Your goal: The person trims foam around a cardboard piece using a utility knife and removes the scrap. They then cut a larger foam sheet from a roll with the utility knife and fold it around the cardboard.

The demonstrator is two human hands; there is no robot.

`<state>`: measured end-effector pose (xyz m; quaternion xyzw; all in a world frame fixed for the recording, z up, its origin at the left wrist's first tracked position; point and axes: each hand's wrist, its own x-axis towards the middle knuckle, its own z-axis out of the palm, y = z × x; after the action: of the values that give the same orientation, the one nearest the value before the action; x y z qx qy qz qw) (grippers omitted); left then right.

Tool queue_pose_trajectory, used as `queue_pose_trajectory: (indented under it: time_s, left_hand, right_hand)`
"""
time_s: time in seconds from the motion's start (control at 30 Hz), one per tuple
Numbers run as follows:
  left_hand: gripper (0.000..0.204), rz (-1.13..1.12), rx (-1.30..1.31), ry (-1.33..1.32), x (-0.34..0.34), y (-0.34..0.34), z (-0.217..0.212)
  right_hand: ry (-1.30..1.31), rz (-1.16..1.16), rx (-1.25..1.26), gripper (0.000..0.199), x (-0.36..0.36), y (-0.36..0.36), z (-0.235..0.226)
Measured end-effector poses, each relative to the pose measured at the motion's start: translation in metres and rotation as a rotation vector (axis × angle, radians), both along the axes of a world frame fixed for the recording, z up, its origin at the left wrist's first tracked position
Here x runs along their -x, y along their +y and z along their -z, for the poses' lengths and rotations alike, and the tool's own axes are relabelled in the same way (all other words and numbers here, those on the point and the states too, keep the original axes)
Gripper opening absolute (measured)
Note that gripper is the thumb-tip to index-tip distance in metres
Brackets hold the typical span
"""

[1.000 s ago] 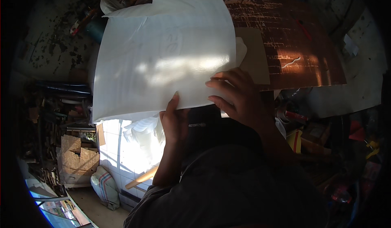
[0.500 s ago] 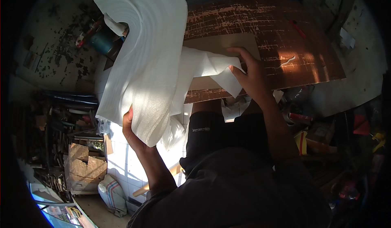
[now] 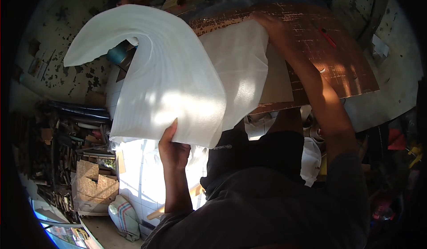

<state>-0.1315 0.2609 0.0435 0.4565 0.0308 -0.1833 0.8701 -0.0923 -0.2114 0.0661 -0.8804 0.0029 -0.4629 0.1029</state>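
A large white foam sheet (image 3: 178, 89) curls up and over to the left, its lower edge hanging near my lap. My left hand (image 3: 175, 149) grips that lower edge, thumb on the front face and fingers behind. My right hand (image 3: 269, 24) is at the sheet's far right corner, over the worn brown tabletop (image 3: 311, 40); its fingers bend at the corner, partly hidden. Beneath the sheet's right part lies a flat grey-brown board (image 3: 278, 77), mostly covered by the foam.
A red cutter-like tool (image 3: 328, 37) lies on the tabletop's right side. Left on the floor are a torn cardboard box (image 3: 94, 184), a striped white sack (image 3: 123, 217) and stacked wood scraps (image 3: 53, 155). A teal cylinder (image 3: 116, 54) shows behind the sheet.
My right hand has moved up and away across the table, spreading the foam's right part over the board. My left hand has shifted right, and the sheet's upper curl has dropped leftward.
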Motion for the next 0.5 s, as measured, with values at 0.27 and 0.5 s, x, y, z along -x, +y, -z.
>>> queue_pose_trajectory:
  time_s: [0.27,0.5]
  left_hand:
    - [0.037,0.118,-0.196,0.020,0.020,-0.039,0.045]
    - [0.037,0.093,-0.203,0.005,0.027,-0.053,0.039]
  right_hand:
    - [0.437,-0.173,-0.196,0.055,0.003,-0.034,0.062]
    - [0.079,-0.046,-0.371,0.046,0.048,0.018,-0.004]
